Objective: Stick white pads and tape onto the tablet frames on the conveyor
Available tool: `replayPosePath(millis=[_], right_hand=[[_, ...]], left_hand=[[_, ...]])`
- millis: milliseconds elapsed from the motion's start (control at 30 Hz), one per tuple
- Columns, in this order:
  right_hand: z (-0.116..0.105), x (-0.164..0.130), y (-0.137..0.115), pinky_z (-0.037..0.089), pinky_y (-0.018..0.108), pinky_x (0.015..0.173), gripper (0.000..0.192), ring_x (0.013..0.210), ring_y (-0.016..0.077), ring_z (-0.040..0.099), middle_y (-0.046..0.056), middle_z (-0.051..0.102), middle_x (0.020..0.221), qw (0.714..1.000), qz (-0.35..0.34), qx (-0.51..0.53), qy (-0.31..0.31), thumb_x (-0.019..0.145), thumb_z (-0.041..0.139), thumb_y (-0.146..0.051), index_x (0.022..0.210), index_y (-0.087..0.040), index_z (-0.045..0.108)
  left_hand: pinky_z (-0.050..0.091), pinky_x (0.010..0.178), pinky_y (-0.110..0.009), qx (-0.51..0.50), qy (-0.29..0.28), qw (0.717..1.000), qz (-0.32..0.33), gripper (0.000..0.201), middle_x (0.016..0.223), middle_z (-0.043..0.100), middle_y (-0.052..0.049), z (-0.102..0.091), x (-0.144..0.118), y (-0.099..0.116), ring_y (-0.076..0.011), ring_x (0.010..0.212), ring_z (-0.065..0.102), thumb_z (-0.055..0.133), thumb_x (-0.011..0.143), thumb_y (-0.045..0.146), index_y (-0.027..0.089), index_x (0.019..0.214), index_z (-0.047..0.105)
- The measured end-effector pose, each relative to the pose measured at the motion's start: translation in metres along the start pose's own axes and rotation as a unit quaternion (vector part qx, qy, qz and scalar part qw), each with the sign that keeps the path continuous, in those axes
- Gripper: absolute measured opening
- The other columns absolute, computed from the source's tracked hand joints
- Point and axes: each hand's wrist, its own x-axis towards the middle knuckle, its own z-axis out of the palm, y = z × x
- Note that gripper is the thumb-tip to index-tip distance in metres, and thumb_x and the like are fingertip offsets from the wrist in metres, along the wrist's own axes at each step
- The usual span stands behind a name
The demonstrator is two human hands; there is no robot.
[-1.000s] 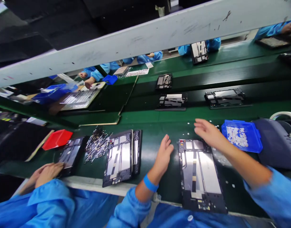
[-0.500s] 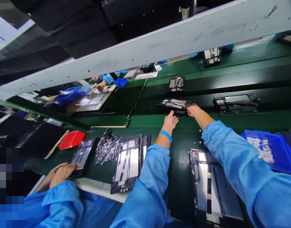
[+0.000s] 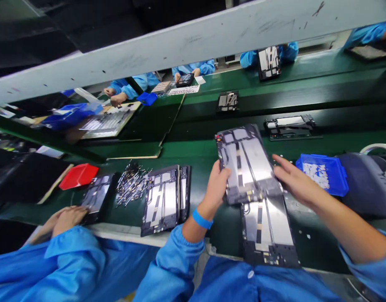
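Both my hands hold a dark tablet frame (image 3: 248, 163) in the air above the green bench. My left hand (image 3: 215, 188) grips its left edge and my right hand (image 3: 290, 180) grips its right edge. The frame's inner metal plates face up. Directly under it, a second tablet frame (image 3: 268, 235) lies flat near the bench's front edge, partly covered by the held one.
A blue bin (image 3: 322, 174) of small white parts sits to the right. Two more frames (image 3: 164, 199) and a heap of small metal parts (image 3: 131, 182) lie to the left, beside a co-worker's hands (image 3: 67, 218). Another frame (image 3: 289, 126) rides the dark conveyor belt. A red tray (image 3: 78, 175) stands far left.
My hands reached out to the belt, took a tablet frame from it, and have drawn it back over the frame lying in front of me.
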Motion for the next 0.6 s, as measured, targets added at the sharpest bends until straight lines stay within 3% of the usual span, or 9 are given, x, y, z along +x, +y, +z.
replayPosePath(millis=[100,167,267,333,433,533,600], right_hand=[[-0.005,-0.079,0.039,0.035,0.05,0.126,0.073,0.149,0.0311,0.047,0.012,0.051,0.161,0.993,-0.068,-0.093,-0.041,0.096,0.066,-0.052,0.16,-0.027,0.043],[-0.004,-0.118,0.067,0.033,0.051,0.127,0.07,0.151,0.0306,0.044,0.012,0.047,0.164,0.988,-0.077,-0.129,-0.035,0.1,0.059,-0.051,0.162,-0.027,0.038],[-0.004,-0.147,0.101,0.035,0.053,0.126,0.07,0.151,0.0323,0.045,0.014,0.049,0.162,0.98,-0.065,-0.187,-0.028,0.102,0.053,-0.05,0.165,-0.026,0.034],[-0.006,-0.151,0.115,0.042,0.052,0.121,0.071,0.144,0.0334,0.052,0.015,0.056,0.154,0.97,-0.062,-0.234,-0.018,0.102,0.052,-0.051,0.165,-0.025,0.035],[-0.011,-0.147,0.126,0.058,0.048,0.099,0.073,0.109,0.0309,0.07,0.013,0.068,0.122,0.951,-0.041,-0.305,0.01,0.1,0.051,-0.054,0.165,-0.024,0.037],[-0.02,-0.142,0.128,0.06,0.044,0.081,0.078,0.084,0.0268,0.069,0.009,0.066,0.102,0.939,-0.027,-0.342,0.031,0.097,0.053,-0.061,0.163,-0.02,0.042],[-0.026,-0.139,0.122,0.059,0.042,0.075,0.078,0.08,0.0254,0.068,0.009,0.066,0.102,0.935,-0.034,-0.35,0.048,0.095,0.054,-0.064,0.16,-0.02,0.046]], left_hand=[[0.049,0.108,-0.033,0.04,-0.089,0.995,0.006,0.044,0.136,0.069,-0.006,-0.002,-0.072,-0.006,-0.0218,0.125,0.062,0.051,0.094,0.022,0.02,0.137,0.059],[0.049,0.11,-0.036,0.088,-0.134,0.987,-0.009,0.042,0.138,0.068,-0.008,-0.005,-0.109,-0.014,-0.0234,0.127,0.062,0.047,0.099,0.025,0.021,0.14,0.056],[0.052,0.103,-0.04,0.2,-0.186,0.962,-0.023,0.038,0.13,0.071,-0.009,-0.01,-0.141,-0.025,-0.0267,0.118,0.067,0.046,0.101,0.027,0.023,0.138,0.058],[0.053,0.103,-0.042,0.264,-0.195,0.945,-0.011,0.043,0.129,0.072,-0.009,-0.014,-0.147,-0.03,-0.0289,0.117,0.068,0.048,0.1,0.026,0.027,0.142,0.057],[0.055,0.098,-0.043,0.346,-0.208,0.915,0.002,0.053,0.125,0.073,-0.009,-0.021,-0.143,-0.034,-0.0319,0.112,0.07,0.055,0.098,0.028,0.03,0.151,0.052],[0.057,0.088,-0.04,0.426,-0.214,0.879,0.031,0.051,0.111,0.075,-0.009,-0.026,-0.125,-0.031,-0.0306,0.098,0.071,0.06,0.097,0.031,0.026,0.147,0.056],[0.056,0.088,-0.039,0.461,-0.175,0.866,0.085,0.044,0.106,0.073,-0.009,-0.026,-0.104,-0.025,-0.028,0.096,0.069,0.059,0.098,0.03,0.024,0.142,0.061]])
